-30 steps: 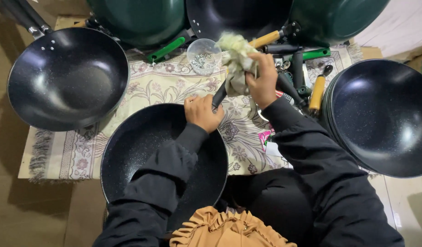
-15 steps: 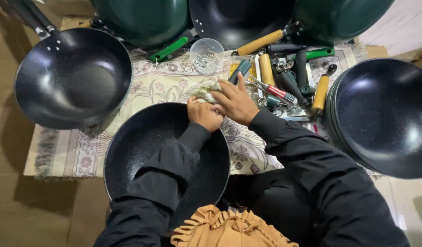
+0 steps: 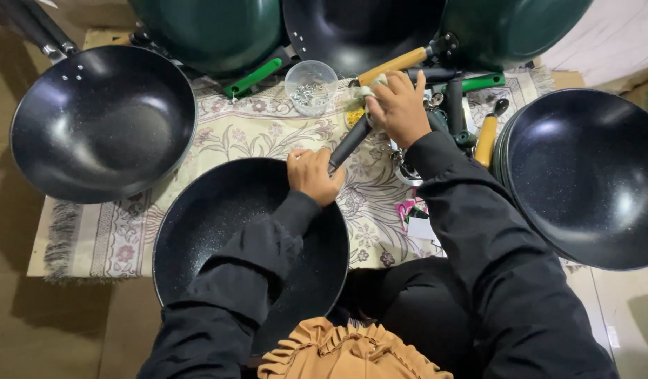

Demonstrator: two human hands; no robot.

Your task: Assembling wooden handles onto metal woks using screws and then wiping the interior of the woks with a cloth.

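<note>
Over a patterned cloth (image 3: 218, 140), the left hand (image 3: 312, 175) has its fingers curled tight around the black handle (image 3: 350, 143) of the speckled black wok (image 3: 218, 238) in the lap, while the right hand (image 3: 401, 109) closes on the handle's far end, beside a clear cup of screws (image 3: 310, 86).

The open stretch is the patterned cloth (image 3: 218, 137) between the left pan (image 3: 103, 123) and the pan at the person's lap (image 3: 218, 224); a hand could pass there. Ahead, green pans (image 3: 211, 28) wall off the far edge. The plastic cup of screws (image 3: 310, 86) stands just beside that gap. To the right, loose handles (image 3: 471, 112) and the stacked pans (image 3: 590, 175) crowd the cloth.
</note>
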